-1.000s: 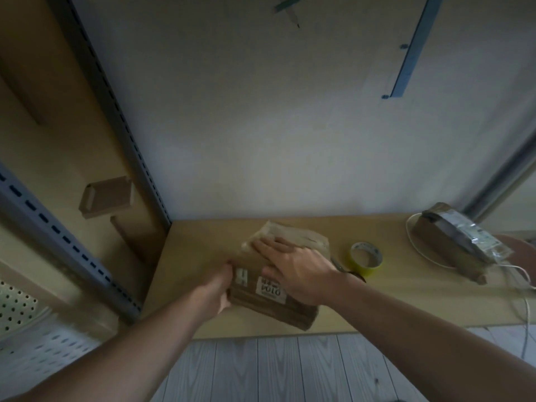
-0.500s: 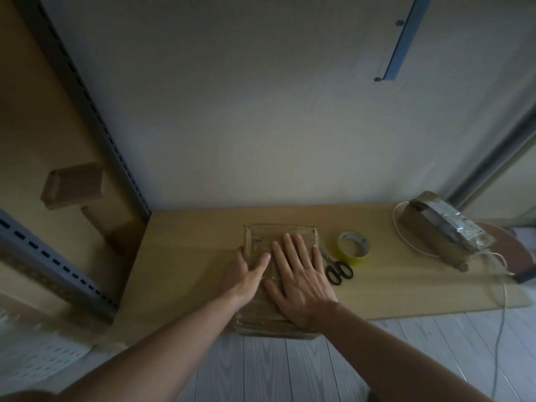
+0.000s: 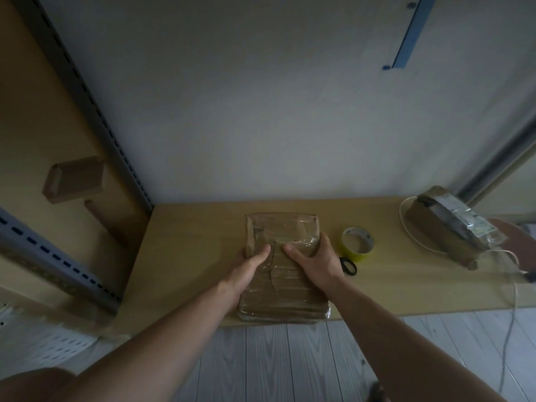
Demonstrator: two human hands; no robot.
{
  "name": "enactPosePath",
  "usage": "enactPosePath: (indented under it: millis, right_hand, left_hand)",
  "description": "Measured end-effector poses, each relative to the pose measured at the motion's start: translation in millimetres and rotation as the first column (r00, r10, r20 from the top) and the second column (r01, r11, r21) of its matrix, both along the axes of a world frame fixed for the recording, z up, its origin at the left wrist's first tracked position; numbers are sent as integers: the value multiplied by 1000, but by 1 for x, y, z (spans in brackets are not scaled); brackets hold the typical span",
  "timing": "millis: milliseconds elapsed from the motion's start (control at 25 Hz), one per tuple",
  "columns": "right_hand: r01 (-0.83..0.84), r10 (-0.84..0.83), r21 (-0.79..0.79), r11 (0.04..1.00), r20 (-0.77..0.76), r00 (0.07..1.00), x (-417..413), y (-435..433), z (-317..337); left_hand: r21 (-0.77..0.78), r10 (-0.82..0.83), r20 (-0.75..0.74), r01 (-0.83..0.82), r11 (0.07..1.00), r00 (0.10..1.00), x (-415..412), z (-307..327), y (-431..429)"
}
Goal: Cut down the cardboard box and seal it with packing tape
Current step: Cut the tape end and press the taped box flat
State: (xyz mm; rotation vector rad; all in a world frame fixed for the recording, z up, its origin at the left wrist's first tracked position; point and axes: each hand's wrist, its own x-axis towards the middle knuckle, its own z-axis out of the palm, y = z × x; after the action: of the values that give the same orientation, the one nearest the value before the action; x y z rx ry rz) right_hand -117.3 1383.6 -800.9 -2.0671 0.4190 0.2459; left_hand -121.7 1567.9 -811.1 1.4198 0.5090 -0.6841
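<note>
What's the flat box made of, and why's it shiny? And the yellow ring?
The box looks like brown cardboard, wrapped in clear glossy tape: wrinkles and glints show. The yellow tape roll seems plastic tape on a pale card core.
</note>
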Motion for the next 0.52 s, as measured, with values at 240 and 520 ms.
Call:
enactPosePath:
  millis: [240, 520]
  right_hand:
    - [6, 3, -67, 998, 129, 992, -3, 5, 3]
    - [14, -104, 226, 974, 391, 915, 13, -8, 65]
  left_hand:
    - [-21, 86, 177, -84, 996, 980, 0, 2, -2]
    - [-172, 159, 359, -102, 980, 920, 35, 51, 34]
